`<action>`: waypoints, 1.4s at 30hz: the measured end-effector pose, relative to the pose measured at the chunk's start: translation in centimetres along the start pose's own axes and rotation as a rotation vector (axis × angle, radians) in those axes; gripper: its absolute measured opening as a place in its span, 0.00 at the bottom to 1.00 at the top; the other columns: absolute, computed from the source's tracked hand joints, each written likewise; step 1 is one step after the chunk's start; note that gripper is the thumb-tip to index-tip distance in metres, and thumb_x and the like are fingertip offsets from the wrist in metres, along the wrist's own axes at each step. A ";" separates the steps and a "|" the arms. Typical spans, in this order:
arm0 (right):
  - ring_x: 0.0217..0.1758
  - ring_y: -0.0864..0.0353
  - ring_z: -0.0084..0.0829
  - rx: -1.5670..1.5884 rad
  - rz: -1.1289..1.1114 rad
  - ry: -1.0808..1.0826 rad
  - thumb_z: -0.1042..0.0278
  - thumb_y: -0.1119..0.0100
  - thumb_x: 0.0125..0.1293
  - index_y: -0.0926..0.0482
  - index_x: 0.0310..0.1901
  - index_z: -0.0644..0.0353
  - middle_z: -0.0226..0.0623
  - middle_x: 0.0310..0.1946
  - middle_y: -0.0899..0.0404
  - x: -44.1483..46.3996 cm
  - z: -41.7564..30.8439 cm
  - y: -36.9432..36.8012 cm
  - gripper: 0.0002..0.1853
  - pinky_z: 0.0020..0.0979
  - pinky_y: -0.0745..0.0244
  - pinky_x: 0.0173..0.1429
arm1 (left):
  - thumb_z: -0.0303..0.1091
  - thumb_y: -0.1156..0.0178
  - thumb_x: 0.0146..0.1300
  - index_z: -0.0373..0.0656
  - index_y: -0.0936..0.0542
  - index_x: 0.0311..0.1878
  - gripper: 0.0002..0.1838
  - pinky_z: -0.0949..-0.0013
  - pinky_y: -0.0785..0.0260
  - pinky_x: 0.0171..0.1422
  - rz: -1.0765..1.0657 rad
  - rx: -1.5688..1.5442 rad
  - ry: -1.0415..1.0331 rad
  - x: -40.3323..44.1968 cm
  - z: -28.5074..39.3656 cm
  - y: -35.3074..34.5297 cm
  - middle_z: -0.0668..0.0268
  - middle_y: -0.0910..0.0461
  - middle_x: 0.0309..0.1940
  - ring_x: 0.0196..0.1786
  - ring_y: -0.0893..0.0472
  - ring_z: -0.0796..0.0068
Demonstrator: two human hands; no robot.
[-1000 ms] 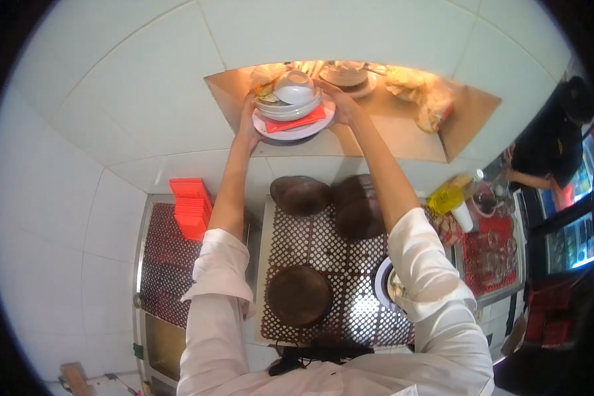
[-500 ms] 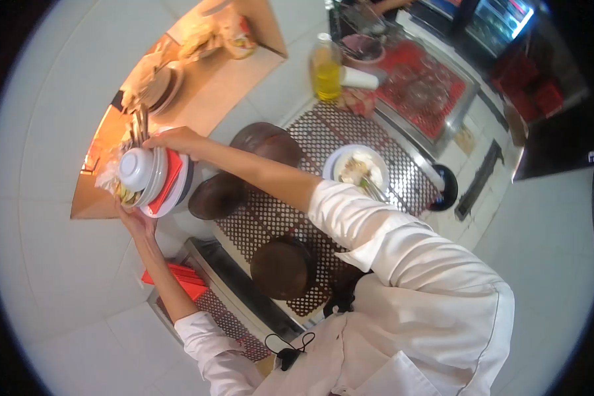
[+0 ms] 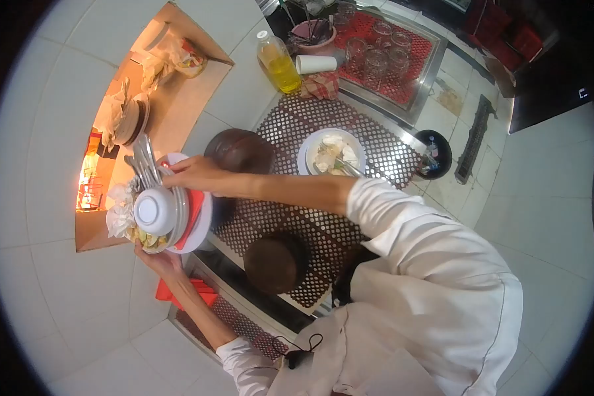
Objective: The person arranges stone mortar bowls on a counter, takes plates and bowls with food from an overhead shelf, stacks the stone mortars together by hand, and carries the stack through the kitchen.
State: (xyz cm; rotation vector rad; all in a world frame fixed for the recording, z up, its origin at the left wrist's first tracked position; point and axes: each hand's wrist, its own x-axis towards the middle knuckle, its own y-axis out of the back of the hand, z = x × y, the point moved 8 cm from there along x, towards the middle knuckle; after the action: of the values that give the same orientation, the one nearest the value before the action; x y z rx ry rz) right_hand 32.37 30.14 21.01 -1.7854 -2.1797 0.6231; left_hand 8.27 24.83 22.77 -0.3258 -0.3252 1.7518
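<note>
Between my hands is a stack of used plates [image 3: 180, 221], held at the edge of the wall opening. A small white bowl [image 3: 153, 211] lies bottom-out on the stack. Beside it are several forks and knives [image 3: 145, 163], crumpled napkins [image 3: 119, 214] and food scraps [image 3: 146, 239]. Something red [image 3: 193, 212] shows between the plates. My right hand [image 3: 195, 175] grips the upper rim near the cutlery, fingers partly hidden. Supporting the lower side, my left hand [image 3: 160, 261] is closed on the plate edge.
A plate with leftovers [image 3: 330, 153] sits on the perforated mat [image 3: 280, 119]. Dark round lids or pots [image 3: 277, 263] stand nearby. A yellow liquid bottle [image 3: 280, 63], a white cup [image 3: 315, 64] and glasses on a red mat [image 3: 419, 49] are behind. More plates [image 3: 133, 122] rest in the wall opening.
The plate stack, with both hands on it, has shifted right and down in the view, away from the opening's inside. The camera view has turned too.
</note>
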 end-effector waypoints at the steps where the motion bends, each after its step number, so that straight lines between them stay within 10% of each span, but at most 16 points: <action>1: 0.55 0.15 0.28 0.025 -0.010 0.016 0.52 0.24 0.56 0.12 0.53 0.64 0.43 0.49 0.12 -1.7 -0.5 0.8 0.28 0.28 0.22 0.60 | 0.55 0.48 0.72 0.44 0.35 0.76 0.36 0.49 0.35 0.77 -0.007 0.010 0.016 -1.4 -0.1 -1.0 0.59 0.30 0.74 0.75 0.29 0.58; 12: 0.59 0.18 0.31 -0.133 0.165 -0.090 0.54 0.29 0.64 0.18 0.63 0.65 0.42 0.56 0.16 -23.3 -8.3 19.3 0.30 0.30 0.25 0.65 | 0.46 0.52 0.78 0.36 0.30 0.69 0.27 0.54 0.27 0.70 -0.075 -0.068 0.276 -18.2 -13.1 -17.4 0.56 0.22 0.63 0.64 0.20 0.62; 13: 0.59 0.18 0.30 -0.219 0.228 -0.099 0.53 0.31 0.65 0.19 0.64 0.67 0.42 0.57 0.16 -25.2 -8.0 22.0 0.31 0.31 0.25 0.66 | 0.46 0.51 0.78 0.35 0.29 0.67 0.26 0.57 0.24 0.67 -0.376 -0.175 0.204 -18.0 -16.7 -17.8 0.58 0.20 0.59 0.60 0.18 0.64; 21: 0.65 0.23 0.31 -0.289 0.597 -0.144 0.58 0.36 0.67 0.22 0.66 0.67 0.41 0.61 0.19 -39.0 -4.9 39.9 0.30 0.32 0.35 0.73 | 0.46 0.42 0.71 0.33 0.30 0.69 0.31 0.59 0.29 0.71 -0.469 -0.154 0.520 -25.0 -36.8 -28.0 0.56 0.20 0.61 0.62 0.20 0.64; 32: 0.62 0.21 0.26 -0.093 0.638 -0.099 0.62 0.43 0.72 0.26 0.69 0.66 0.36 0.61 0.19 -42.2 5.1 53.6 0.28 0.30 0.30 0.68 | 0.54 0.38 0.70 0.23 0.35 0.73 0.44 0.58 0.46 0.81 -0.582 0.169 0.529 -26.4 -51.0 -31.1 0.44 0.32 0.73 0.76 0.34 0.56; 42: 0.65 0.23 0.27 -0.010 0.568 -0.083 0.61 0.44 0.73 0.27 0.70 0.64 0.35 0.62 0.20 -38.5 7.2 56.7 0.27 0.32 0.32 0.71 | 0.48 0.35 0.70 0.26 0.31 0.71 0.39 0.62 0.37 0.76 -0.513 0.105 0.509 -24.9 -54.4 -30.6 0.48 0.30 0.71 0.71 0.29 0.60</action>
State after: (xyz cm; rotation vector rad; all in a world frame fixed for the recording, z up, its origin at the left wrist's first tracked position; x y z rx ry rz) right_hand 86.41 0.21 -9.64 -2.4379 -1.7064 0.8108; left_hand 61.93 8.70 -14.36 -0.5441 0.0540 1.1281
